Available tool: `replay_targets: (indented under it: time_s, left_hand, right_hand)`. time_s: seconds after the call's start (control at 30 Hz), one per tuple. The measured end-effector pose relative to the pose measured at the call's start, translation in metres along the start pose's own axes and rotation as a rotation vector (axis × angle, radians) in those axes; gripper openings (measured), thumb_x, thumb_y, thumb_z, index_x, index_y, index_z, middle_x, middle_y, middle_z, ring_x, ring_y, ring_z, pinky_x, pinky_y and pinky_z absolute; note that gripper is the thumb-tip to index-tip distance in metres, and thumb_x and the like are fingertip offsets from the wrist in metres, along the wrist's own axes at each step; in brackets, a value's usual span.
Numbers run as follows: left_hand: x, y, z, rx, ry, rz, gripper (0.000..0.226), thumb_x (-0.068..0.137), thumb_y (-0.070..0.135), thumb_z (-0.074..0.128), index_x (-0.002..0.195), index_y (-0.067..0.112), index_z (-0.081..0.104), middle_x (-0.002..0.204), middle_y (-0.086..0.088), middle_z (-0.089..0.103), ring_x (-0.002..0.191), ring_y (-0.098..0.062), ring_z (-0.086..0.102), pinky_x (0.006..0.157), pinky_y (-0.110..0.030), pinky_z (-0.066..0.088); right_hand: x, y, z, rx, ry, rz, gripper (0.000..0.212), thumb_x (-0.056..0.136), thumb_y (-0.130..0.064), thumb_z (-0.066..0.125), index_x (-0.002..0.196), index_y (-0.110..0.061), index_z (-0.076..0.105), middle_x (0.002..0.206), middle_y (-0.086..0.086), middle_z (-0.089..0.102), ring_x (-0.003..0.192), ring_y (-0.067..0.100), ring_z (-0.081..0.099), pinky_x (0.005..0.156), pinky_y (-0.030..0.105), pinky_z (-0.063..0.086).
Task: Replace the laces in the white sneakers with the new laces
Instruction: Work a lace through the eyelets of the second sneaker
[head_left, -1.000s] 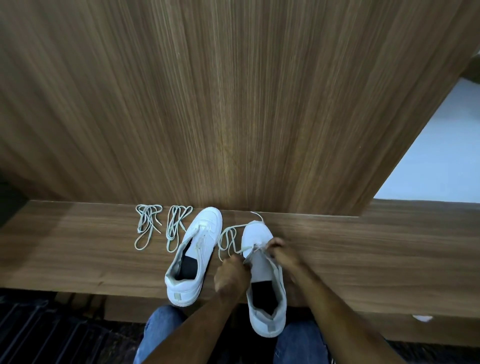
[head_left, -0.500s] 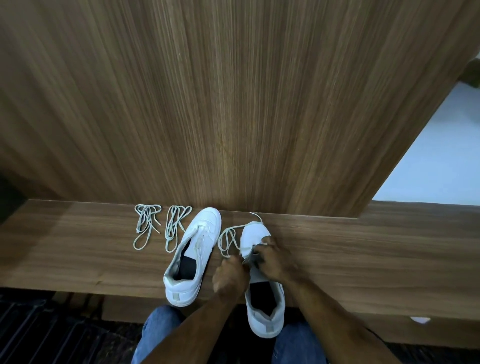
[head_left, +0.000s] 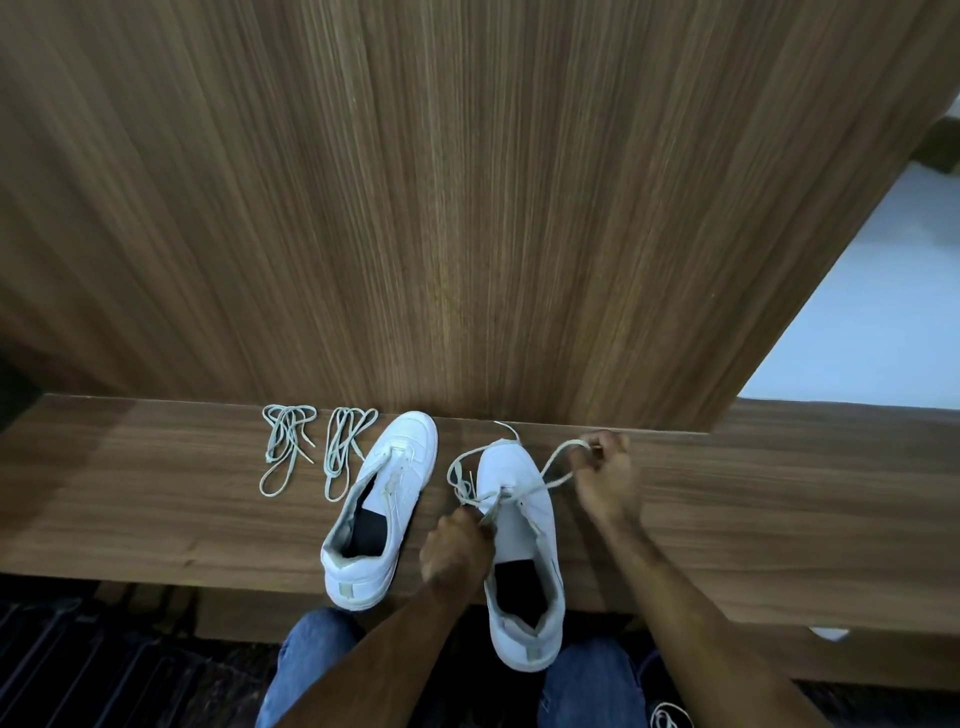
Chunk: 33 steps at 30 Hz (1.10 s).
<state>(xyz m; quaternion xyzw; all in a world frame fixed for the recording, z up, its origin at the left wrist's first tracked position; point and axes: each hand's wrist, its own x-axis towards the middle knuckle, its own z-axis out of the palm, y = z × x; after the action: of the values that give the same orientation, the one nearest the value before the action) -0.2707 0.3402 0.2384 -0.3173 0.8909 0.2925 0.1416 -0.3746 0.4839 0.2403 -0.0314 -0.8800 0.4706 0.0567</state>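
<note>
On the wooden bench (head_left: 156, 509), the right hand (head_left: 605, 480) pinches a loop of old lace (head_left: 558, 470) on the right sneaker (head_left: 519, 519); the left hand (head_left: 457, 545) grips lace at the eyelets. Limp and light, it's best pulled near the holes.

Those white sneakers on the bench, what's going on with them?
A person is unlacing the right sneaker. The right hand pulls a loop of its old lace out sideways, while the left hand grips the shoe near the eyelets. The left sneaker remains laced. Two bundled new laces lie on the bench beside it.
</note>
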Motion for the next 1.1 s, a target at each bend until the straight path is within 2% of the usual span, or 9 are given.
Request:
replay_targets:
  time_s: [0.13, 0.33, 0.43, 0.5, 0.7, 0.77, 0.83, 0.9, 1.1]
  left_hand:
    - [-0.001, -0.001, 0.000, 0.005, 0.010, 0.001, 0.041, 0.094, 0.042, 0.050, 0.120, 0.011, 0.053, 0.132, -0.010, 0.055, 0.125, -0.030, 0.050, 0.100, -0.036, 0.040]
    - [-0.002, 0.000, -0.002, -0.003, 0.002, 0.012, 0.041, 0.094, 0.043, 0.048, 0.118, 0.011, 0.053, 0.130, -0.012, 0.055, 0.124, -0.032, 0.051, 0.099, -0.037, 0.040]
    - [-0.001, -0.001, -0.001, -0.003, 0.010, 0.010, 0.041, 0.093, 0.043, 0.049, 0.118, 0.011, 0.053, 0.131, -0.011, 0.055, 0.124, -0.031, 0.051, 0.099, -0.036, 0.041]
    - [0.000, -0.001, 0.000, 0.011, 0.008, 0.012, 0.041, 0.094, 0.043, 0.049, 0.119, 0.011, 0.052, 0.131, -0.010, 0.054, 0.125, -0.030, 0.050, 0.099, -0.036, 0.040]
    - [-0.002, 0.001, -0.002, -0.009, 0.016, 0.013, 0.037, 0.095, 0.037, 0.049, 0.120, 0.010, 0.053, 0.131, -0.011, 0.055, 0.124, -0.031, 0.051, 0.099, -0.036, 0.040]
    - [-0.002, 0.001, -0.002, -0.018, 0.009, 0.012, 0.038, 0.095, 0.038, 0.049, 0.122, 0.011, 0.053, 0.132, -0.011, 0.054, 0.125, -0.031, 0.050, 0.100, -0.036, 0.040]
    - [-0.002, -0.001, -0.001, -0.018, 0.005, 0.009, 0.040, 0.095, 0.039, 0.049, 0.123, 0.011, 0.052, 0.133, -0.011, 0.053, 0.125, -0.031, 0.050, 0.101, -0.036, 0.039]
    - [-0.003, -0.001, -0.002, -0.025, 0.005, 0.006, 0.040, 0.095, 0.040, 0.049, 0.122, 0.011, 0.053, 0.132, -0.011, 0.053, 0.125, -0.031, 0.050, 0.101, -0.036, 0.039]
    - [-0.004, -0.001, -0.004, -0.061, -0.016, 0.016, 0.036, 0.088, 0.041, 0.054, 0.118, 0.021, 0.061, 0.125, -0.009, 0.060, 0.118, -0.032, 0.056, 0.096, -0.038, 0.044]
  right_hand:
    - [-0.017, 0.013, 0.024, -0.462, -0.232, -0.367, 0.049, 0.078, -0.040, 0.057, 0.124, -0.022, 0.056, 0.125, 0.006, 0.050, 0.112, 0.029, 0.052, 0.090, 0.038, 0.046]
    - [-0.036, 0.020, 0.055, -0.716, -0.446, -0.438, 0.030, 0.090, -0.033, 0.046, 0.116, -0.027, 0.059, 0.136, -0.002, 0.041, 0.132, 0.022, 0.036, 0.104, 0.035, 0.033]
    - [-0.033, 0.018, 0.058, -0.438, -0.443, -0.315, 0.013, 0.088, -0.024, 0.053, 0.088, -0.028, 0.066, 0.116, -0.002, 0.049, 0.110, 0.020, 0.054, 0.094, 0.034, 0.043]
    - [-0.028, 0.011, 0.052, -0.095, -0.389, -0.177, 0.029, 0.083, -0.008, 0.061, 0.065, -0.031, 0.062, 0.100, 0.001, 0.053, 0.087, 0.013, 0.058, 0.082, 0.033, 0.045]
    - [-0.001, -0.031, -0.005, 0.667, 0.138, -0.003, 0.027, 0.073, -0.009, 0.060, 0.061, -0.033, 0.067, 0.080, -0.004, 0.058, 0.076, 0.008, 0.053, 0.076, 0.027, 0.040]
    - [0.003, -0.034, -0.013, 0.493, 0.178, -0.105, 0.031, 0.080, -0.004, 0.058, 0.072, -0.033, 0.066, 0.089, -0.004, 0.057, 0.083, 0.007, 0.057, 0.083, 0.032, 0.044]
    - [-0.002, -0.030, -0.007, 0.046, 0.075, -0.187, 0.029, 0.083, -0.010, 0.061, 0.108, -0.024, 0.062, 0.114, 0.003, 0.053, 0.103, 0.019, 0.055, 0.089, 0.040, 0.046]
    - [-0.009, -0.014, 0.008, -0.296, -0.048, -0.307, 0.057, 0.079, -0.023, 0.067, 0.133, -0.020, 0.048, 0.137, 0.007, 0.042, 0.121, 0.025, 0.045, 0.096, 0.041, 0.042]
    - [-0.040, 0.010, 0.051, -0.745, -0.463, -0.445, 0.034, 0.088, -0.029, 0.050, 0.120, -0.022, 0.057, 0.144, 0.004, 0.036, 0.143, 0.026, 0.021, 0.107, 0.038, 0.034]
